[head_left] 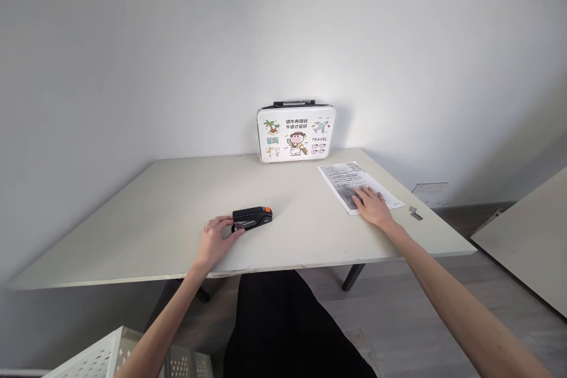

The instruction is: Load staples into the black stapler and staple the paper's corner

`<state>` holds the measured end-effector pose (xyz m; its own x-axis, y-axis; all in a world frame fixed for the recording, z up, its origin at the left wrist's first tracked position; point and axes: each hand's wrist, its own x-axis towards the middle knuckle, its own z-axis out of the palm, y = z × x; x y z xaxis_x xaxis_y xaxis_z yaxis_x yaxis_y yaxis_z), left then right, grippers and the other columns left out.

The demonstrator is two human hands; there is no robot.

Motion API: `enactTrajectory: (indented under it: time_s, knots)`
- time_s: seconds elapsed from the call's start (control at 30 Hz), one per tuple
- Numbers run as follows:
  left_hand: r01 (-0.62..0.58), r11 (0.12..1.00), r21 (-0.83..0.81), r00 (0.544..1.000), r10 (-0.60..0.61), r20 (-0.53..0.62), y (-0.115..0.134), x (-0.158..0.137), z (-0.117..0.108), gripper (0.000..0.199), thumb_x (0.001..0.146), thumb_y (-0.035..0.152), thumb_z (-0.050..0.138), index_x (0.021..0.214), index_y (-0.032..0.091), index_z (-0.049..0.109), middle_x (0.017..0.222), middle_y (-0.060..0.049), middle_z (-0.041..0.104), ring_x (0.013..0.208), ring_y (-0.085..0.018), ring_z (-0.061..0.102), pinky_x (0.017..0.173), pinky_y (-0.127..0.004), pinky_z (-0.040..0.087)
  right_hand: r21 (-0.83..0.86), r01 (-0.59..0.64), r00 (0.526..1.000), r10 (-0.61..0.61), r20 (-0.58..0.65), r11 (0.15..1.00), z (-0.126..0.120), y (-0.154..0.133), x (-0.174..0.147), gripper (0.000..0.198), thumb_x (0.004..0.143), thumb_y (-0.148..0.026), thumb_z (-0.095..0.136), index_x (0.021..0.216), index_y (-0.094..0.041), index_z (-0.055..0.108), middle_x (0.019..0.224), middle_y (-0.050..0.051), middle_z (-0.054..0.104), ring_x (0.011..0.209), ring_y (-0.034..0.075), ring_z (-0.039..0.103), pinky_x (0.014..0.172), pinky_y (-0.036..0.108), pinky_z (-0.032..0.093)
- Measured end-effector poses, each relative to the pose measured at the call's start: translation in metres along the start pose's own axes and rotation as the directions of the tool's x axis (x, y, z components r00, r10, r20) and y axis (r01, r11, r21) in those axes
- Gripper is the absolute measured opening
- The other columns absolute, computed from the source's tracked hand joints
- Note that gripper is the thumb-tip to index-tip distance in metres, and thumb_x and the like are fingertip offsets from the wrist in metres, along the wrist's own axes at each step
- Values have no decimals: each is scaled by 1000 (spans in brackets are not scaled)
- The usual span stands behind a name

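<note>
A black stapler (252, 218) with an orange button lies on the white table, left of the middle. My left hand (217, 241) is at its near-left end, the thumb along the front side and the fingers behind, closed about that end. Under my right hand (371, 205) is a printed sheet of paper (336, 180), and the fingers rest spread and flat on its lower part. To the right of the sheet lie small grey metal pieces (415, 213) that look like strips of staples.
A white case (296, 150) with cartoon prints and a black handle stands upright against the wall at the table's (186, 207) back edge. White perforated baskets (104, 357) are on the floor at lower left. A pale panel (531, 242) stands beyond the table's right side.
</note>
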<state>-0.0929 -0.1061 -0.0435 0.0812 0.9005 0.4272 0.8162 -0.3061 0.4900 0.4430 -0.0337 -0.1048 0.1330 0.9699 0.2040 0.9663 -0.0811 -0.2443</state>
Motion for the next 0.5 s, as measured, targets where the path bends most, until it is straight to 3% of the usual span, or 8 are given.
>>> enactTrajectory:
  time_s: [0.27, 0.5]
  knots:
    - [6, 1000, -3, 1000, -6, 10, 2, 0, -2, 36, 87, 60, 69, 97, 26, 76, 121, -5, 74, 117, -31, 66, 108, -48, 50, 38, -76, 996, 78, -50, 996, 4, 0, 3, 57, 108, -34, 22, 151, -21, 57, 167, 11, 46, 156, 34, 36, 127, 61, 24]
    - [1, 1000, -8, 1000, -1, 12, 1, 0, -3, 37, 87, 62, 69, 97, 26, 75, 121, -5, 74, 116, -31, 67, 108, -47, 51, 94, -108, 989, 116, -95, 990, -1, -5, -1, 61, 107, -39, 20, 153, -18, 54, 166, 16, 46, 159, 38, 30, 127, 66, 18]
